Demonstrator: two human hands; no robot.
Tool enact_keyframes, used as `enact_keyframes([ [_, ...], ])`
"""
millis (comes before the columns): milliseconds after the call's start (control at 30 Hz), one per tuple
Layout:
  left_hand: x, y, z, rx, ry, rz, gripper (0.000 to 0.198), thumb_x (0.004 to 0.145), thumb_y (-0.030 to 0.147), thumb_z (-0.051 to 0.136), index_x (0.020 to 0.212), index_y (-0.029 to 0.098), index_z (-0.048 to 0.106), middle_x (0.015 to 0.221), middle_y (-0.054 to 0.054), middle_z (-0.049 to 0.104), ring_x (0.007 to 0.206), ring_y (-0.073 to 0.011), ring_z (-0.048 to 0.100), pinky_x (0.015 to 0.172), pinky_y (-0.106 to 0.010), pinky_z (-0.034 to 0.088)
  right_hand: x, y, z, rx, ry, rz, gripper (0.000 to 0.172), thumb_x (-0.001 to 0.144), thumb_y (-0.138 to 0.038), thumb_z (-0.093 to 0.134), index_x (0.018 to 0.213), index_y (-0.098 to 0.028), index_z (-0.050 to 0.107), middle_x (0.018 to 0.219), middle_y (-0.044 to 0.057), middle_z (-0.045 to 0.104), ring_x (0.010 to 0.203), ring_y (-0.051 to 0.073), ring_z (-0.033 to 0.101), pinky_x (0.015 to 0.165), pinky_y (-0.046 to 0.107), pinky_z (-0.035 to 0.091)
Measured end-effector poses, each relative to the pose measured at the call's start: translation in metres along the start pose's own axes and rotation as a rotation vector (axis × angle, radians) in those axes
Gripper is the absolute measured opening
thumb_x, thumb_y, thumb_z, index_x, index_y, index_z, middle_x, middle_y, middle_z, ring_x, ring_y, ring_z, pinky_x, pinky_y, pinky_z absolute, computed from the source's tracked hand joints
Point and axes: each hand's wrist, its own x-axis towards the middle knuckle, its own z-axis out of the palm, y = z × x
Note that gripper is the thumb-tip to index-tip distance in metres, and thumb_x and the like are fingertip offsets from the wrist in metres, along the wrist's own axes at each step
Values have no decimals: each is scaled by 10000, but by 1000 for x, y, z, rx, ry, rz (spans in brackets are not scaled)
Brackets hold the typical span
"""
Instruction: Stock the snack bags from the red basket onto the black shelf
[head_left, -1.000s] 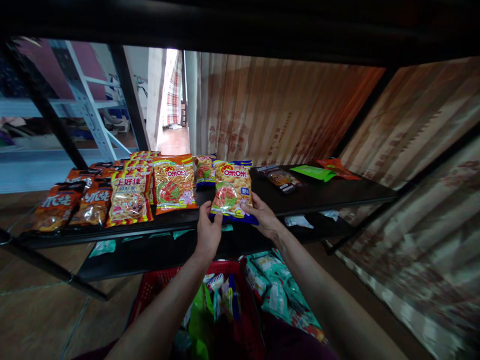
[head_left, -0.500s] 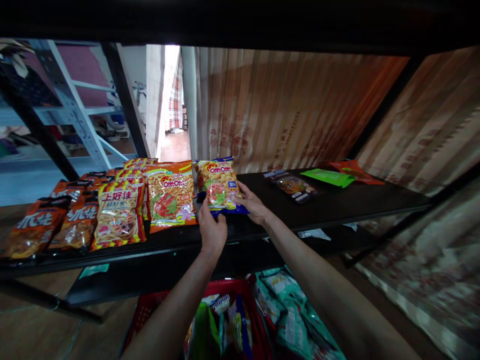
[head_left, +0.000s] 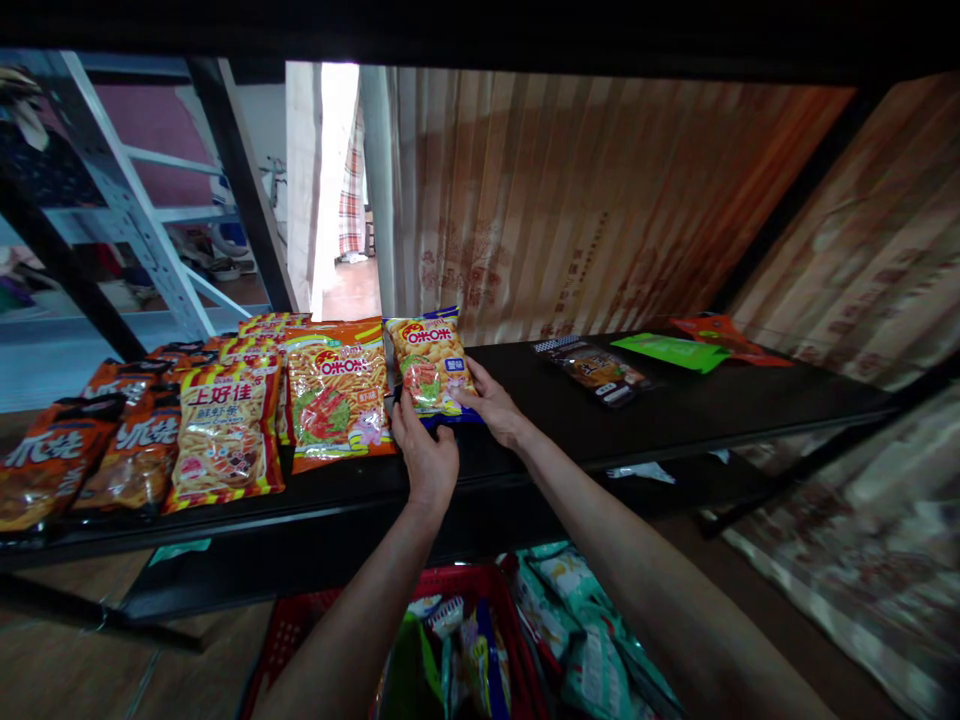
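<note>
Both of my hands hold a blue-and-yellow snack bag [head_left: 429,350] upright on the black shelf [head_left: 570,435]. My left hand [head_left: 426,445] grips its lower left edge, and my right hand [head_left: 495,402] closes on its lower right side. Right beside it on the left stands an orange snack bag [head_left: 335,395] with noodle-like sticks pictured on it. Further left are red-and-yellow snack bags [head_left: 227,430], lined up one behind another. Several orange-and-black snack bags [head_left: 139,450] fill the far left end.
A dark flat packet [head_left: 596,370], a green packet [head_left: 673,350] and an orange packet [head_left: 739,340] lie on the shelf's right half. Below, a red basket [head_left: 529,650] holds mixed packets, with teal bags [head_left: 600,650] beside it. A curtain [head_left: 585,200] hangs behind.
The blue-and-yellow bag stands slightly straighter and closer to the orange bag, both hands still on it. My view has shifted a little.
</note>
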Motion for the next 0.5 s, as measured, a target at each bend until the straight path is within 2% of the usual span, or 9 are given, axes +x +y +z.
enact_keyframes([
  [200,-5,-3,2,32,11,7,693,730,89,482,1392,134,283,1449,-193,295,1395,-292,219,1132,-458,214,5,12,0,-8,-8,-2,837,626,-309,776,1373,-271,400,1198,39,646,1048,232,627,969,423,472],
  [500,-4,-5,4,100,-8,19,704,732,101,484,1397,72,255,1484,-244,223,1419,-318,137,1138,-483,167,8,16,1,-77,-3,-17,811,659,-335,751,1378,-261,382,1258,54,605,1084,222,606,976,413,462],
])
